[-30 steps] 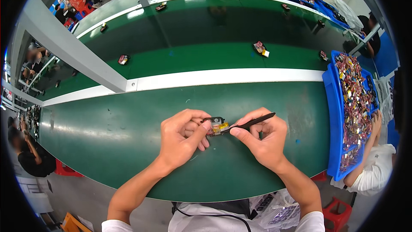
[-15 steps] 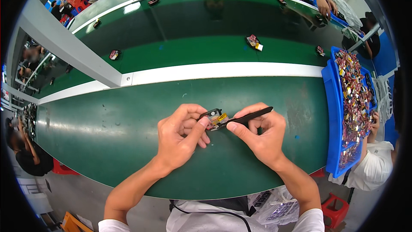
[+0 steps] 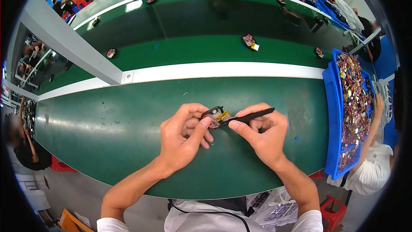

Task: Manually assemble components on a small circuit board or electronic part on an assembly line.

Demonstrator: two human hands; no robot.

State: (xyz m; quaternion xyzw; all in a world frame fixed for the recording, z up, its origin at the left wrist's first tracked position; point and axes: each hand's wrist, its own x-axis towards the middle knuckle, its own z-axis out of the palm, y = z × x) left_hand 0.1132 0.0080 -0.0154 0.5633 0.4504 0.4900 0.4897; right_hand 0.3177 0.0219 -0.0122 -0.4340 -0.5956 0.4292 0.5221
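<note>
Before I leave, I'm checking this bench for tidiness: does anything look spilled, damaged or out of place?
Nothing looks spilled. A tiny blue speck stands out on the shiny green tabletop, right of the right hand; whether scrap or stain is unclear. Farther back, a dull greyish patch looks scuffed.

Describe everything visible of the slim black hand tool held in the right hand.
The slim black hand tool looks matte, like plastic or coated metal, narrowing toward its outer end. It slants: that end points up and right, the other down and left. The right hand holds it in a thumb-and-finger grip, partly covering it. Its inner end is at the open black-cased device in the left hand; exact tip shape and contact are too small to tell.
</note>
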